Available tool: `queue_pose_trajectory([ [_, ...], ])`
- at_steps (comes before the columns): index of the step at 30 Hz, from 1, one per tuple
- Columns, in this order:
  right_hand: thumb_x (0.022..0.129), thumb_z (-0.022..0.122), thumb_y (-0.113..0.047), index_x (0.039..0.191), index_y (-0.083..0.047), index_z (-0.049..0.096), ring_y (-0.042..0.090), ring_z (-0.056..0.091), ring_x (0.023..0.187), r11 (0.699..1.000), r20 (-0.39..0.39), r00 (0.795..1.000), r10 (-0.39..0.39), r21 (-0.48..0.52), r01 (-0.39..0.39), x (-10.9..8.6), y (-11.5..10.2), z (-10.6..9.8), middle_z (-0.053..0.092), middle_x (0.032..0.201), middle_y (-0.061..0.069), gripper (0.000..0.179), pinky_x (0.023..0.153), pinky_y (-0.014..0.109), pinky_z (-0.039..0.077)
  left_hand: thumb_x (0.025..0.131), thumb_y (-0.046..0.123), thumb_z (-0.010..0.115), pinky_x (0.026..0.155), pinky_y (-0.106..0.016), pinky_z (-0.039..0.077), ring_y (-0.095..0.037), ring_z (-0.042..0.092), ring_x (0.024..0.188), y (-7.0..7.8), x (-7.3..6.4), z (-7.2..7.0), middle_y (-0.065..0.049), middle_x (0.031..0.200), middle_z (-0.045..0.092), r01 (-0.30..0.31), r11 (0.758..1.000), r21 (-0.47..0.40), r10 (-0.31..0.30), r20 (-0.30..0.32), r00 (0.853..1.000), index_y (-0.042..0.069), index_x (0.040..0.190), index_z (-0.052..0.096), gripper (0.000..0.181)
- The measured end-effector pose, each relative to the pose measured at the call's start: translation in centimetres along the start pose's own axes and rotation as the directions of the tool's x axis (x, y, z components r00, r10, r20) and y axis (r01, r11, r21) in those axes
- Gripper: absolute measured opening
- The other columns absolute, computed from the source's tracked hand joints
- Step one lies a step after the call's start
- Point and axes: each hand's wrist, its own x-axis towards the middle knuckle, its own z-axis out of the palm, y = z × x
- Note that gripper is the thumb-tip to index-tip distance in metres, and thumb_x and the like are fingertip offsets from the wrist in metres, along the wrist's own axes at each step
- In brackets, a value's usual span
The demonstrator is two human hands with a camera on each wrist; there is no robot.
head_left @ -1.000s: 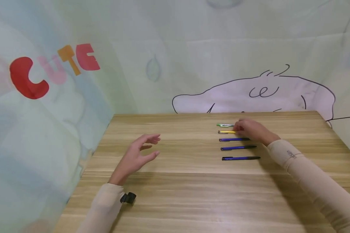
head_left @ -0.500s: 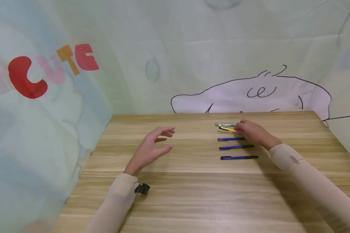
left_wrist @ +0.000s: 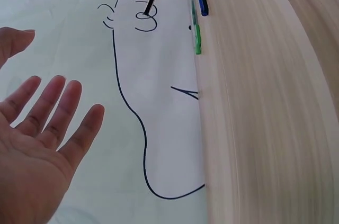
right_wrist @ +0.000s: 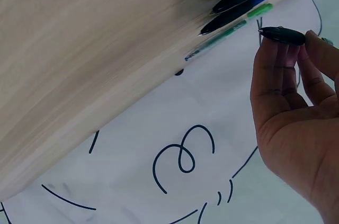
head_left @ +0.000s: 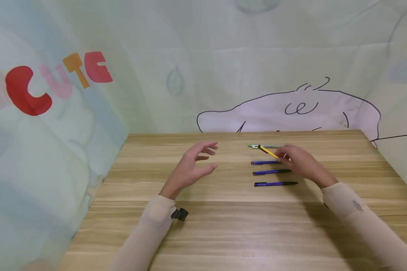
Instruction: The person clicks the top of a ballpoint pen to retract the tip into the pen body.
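Observation:
Between the thumb and fingertips of my right hand [head_left: 302,162], a yellow pen [head_left: 267,151] is pinched and tilted, lifted off the table. Its black tip end [right_wrist: 284,35] shows in the right wrist view. Behind it lies a green clear-barrelled pen [head_left: 254,146], partly covered by the yellow pen and hand. Three blue pens lie in front, one below another: the far pen [head_left: 262,163], the middle pen [head_left: 269,172] and the near pen [head_left: 273,184]. My left hand [head_left: 191,165] hovers left of the pens with fingers spread and holds nothing.
The wooden table [head_left: 217,226] ends at a back edge against a printed cloth wall [head_left: 162,67]. Another printed cloth [head_left: 64,150] hangs along the left side. A small black device [head_left: 180,214] is strapped at my left wrist.
The yellow pen was lying in the row; my right hand has picked it up and tilted it. My left hand has moved right, toward the pens.

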Motion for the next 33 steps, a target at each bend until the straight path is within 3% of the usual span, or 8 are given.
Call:
queue_pose_trajectory([
  [12,0.094,0.062,-0.019,0.106,-0.008,0.067,0.020,0.062,0.087,0.966,0.004,0.994,0.113,0.231,-0.111,-2.7,-2.8,-0.6,0.068,0.099,0.006,0.017,0.065,0.028,0.054,0.084,0.005,0.071,0.096,-0.048,0.048,-0.031,0.057,0.111,0.6,1.7,2.2,-0.010,0.127,0.056,-0.019,1.000,-0.012,0.019,0.026,0.999,0.011,0.140,0.045,0.063],
  [20,0.094,0.062,-0.024,0.106,-0.014,0.065,0.019,0.062,0.084,0.931,0.009,0.989,0.145,0.338,-0.140,-4.2,-5.1,-0.7,0.067,0.095,0.006,0.015,0.061,0.030,0.055,0.083,0.006,0.073,0.094,-0.040,0.051,-0.024,0.060,0.105,1.2,2.6,3.5,-0.009,0.127,0.056,-0.034,0.999,-0.003,0.034,0.044,0.998,0.014,0.143,0.042,0.068],
  [28,0.093,0.063,-0.032,0.108,-0.012,0.063,0.021,0.064,0.088,0.840,0.055,0.981,0.189,0.508,-0.190,-4.7,-6.8,-0.2,0.066,0.101,0.013,0.025,0.066,0.030,0.059,0.083,0.008,0.074,0.093,-0.040,0.052,-0.021,0.058,0.107,1.2,3.0,4.7,-0.007,0.128,0.054,-0.070,0.998,0.001,0.069,0.071,0.995,0.014,0.145,0.038,0.072],
  [33,0.090,0.066,-0.037,0.110,-0.012,0.062,0.025,0.064,0.094,0.773,0.062,0.978,0.201,0.604,-0.197,-4.9,-7.6,-0.2,0.065,0.105,0.010,0.033,0.070,0.034,0.059,0.081,0.011,0.076,0.092,-0.036,0.052,-0.019,0.057,0.109,0.0,3.5,5.5,-0.003,0.129,0.053,-0.077,0.997,-0.009,0.077,0.085,0.993,0.021,0.146,0.036,0.077],
])
